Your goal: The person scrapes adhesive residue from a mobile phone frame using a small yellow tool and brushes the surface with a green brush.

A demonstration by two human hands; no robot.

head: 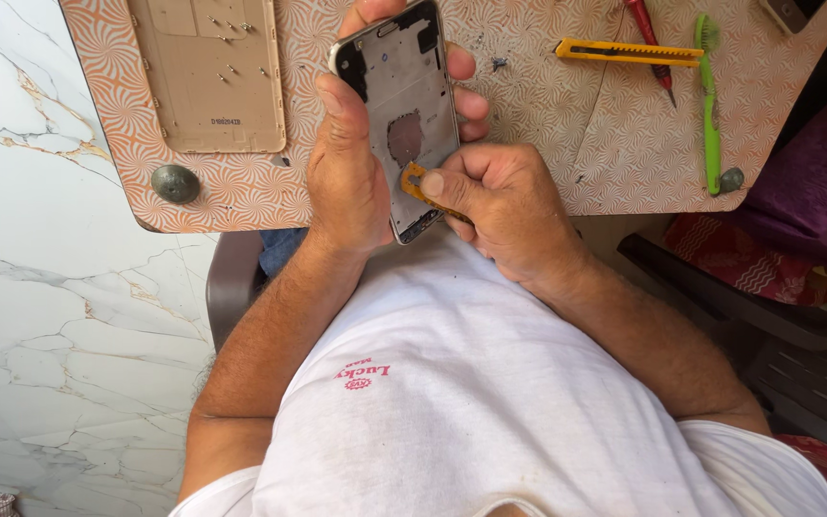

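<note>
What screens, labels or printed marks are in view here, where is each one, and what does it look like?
Opened phone: held in the left hand, a dark rectangular frame with its inner side showing, no lit screen.
Back cover: lying on the patterned board at upper left, a tan rectangle with a small dark printed mark near its lower edge.
Shirt logo: small red print on the white shirt.
No packages or signs.

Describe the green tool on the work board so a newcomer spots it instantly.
Start at the orange swirl-patterned board above the person's hands and go to its right edge. There a green toothbrush lies lengthwise, bristle head away from the person, beside a yellow utility knife and a red-handled screwdriver. It is the only green, long, thin item there.
</note>
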